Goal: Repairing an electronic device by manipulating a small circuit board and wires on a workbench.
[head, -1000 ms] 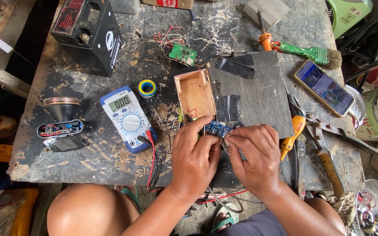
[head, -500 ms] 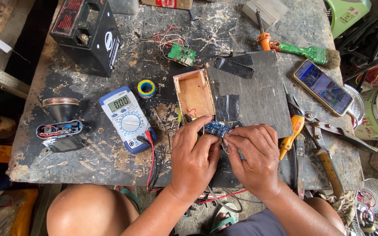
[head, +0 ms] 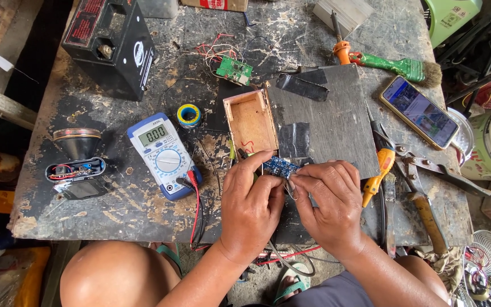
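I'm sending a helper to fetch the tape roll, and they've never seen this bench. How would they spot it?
Start at the big black battery at the bench's far left. Nearer the person, just right of the blue multimeter, lies the tape roll. It is the only small ring there, yellow outside and blue inside.

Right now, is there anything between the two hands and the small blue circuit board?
Nothing visible does. The left hand and the right hand both pinch the small blue circuit board directly, just below the open wooden box. Their fingers hide the board's lower edge.
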